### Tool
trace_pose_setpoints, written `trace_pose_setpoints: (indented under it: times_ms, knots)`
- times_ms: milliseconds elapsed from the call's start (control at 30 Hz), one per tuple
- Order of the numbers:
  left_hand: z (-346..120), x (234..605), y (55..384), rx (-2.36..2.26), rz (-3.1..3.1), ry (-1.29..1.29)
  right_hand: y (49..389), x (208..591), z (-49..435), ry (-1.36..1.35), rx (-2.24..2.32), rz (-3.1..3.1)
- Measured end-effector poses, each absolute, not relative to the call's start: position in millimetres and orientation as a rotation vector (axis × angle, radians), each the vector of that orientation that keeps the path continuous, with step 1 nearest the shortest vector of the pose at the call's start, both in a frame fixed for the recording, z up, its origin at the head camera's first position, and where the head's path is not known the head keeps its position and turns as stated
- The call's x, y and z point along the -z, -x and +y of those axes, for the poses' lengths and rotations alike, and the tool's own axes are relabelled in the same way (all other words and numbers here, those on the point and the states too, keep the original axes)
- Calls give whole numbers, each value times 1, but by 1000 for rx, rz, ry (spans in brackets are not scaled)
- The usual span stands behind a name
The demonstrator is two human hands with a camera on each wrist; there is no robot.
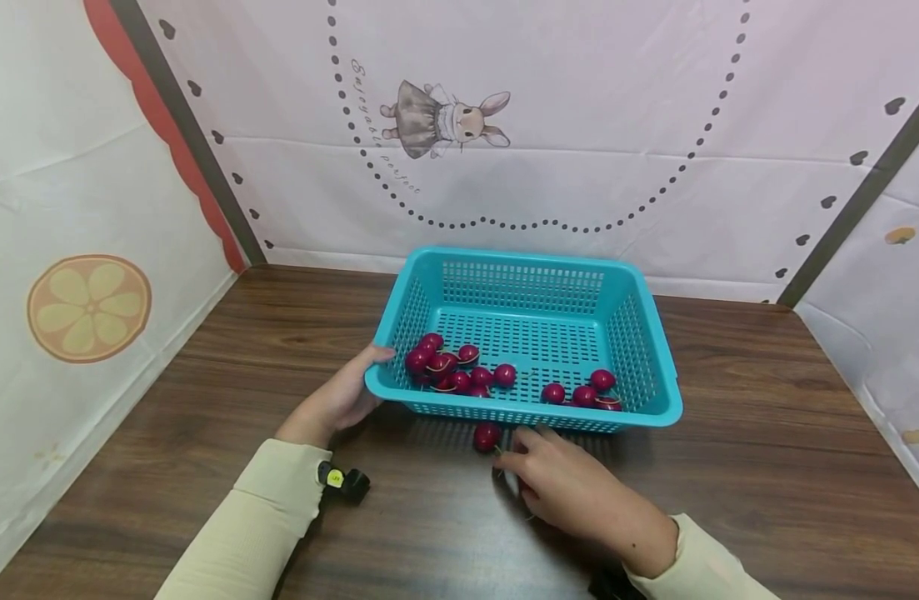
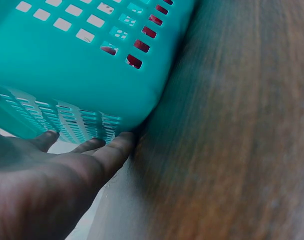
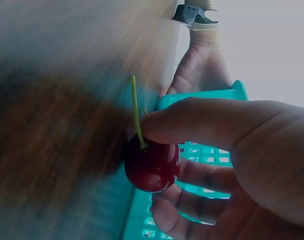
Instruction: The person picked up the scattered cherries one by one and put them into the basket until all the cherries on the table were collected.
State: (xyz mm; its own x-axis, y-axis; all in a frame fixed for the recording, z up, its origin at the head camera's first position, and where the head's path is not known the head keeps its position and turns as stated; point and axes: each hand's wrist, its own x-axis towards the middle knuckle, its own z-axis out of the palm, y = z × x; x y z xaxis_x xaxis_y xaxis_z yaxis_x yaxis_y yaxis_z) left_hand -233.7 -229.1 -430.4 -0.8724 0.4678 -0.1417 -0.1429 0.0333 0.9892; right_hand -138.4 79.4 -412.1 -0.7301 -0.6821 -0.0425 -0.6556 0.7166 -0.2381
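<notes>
A turquoise plastic basket (image 1: 522, 413) stands on the table, with cherries (image 1: 440, 364) in its left front corner and a smaller group (image 1: 585, 395) nearer the right. My left hand (image 1: 342, 392) holds the basket's left end, thumb over the rim; in the left wrist view its fingers (image 2: 109, 152) lie along the outer wall. Just in front of the basket, my right hand (image 1: 567, 483) pinches a dark red cherry (image 3: 153, 167) between thumb and fingers, its green stem sticking out. Another cherry (image 1: 486, 437) lies on the table beside the right fingertips.
The dark wooden table (image 1: 759, 417) extends on both sides of the basket. A printed white cloth (image 1: 579, 100) hangs behind it, with more cloth at left and right. A black wrist strap (image 1: 342, 482) is on the left sleeve.
</notes>
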Motion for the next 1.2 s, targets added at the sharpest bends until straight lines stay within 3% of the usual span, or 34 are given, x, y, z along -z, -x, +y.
trace_pose_setpoints:
  times_ms: [533, 933, 1200]
  knots:
    - [-230, 430, 234, -1900, 1881, -358, 130, 396, 82, 1199, 343, 2852]
    - [-231, 433, 234, -1894, 1889, -362, 116, 373, 88, 1475, 545, 2977]
    - [-230, 432, 234, -1900, 1880, -360, 127, 360, 101, 1543, 732, 3202]
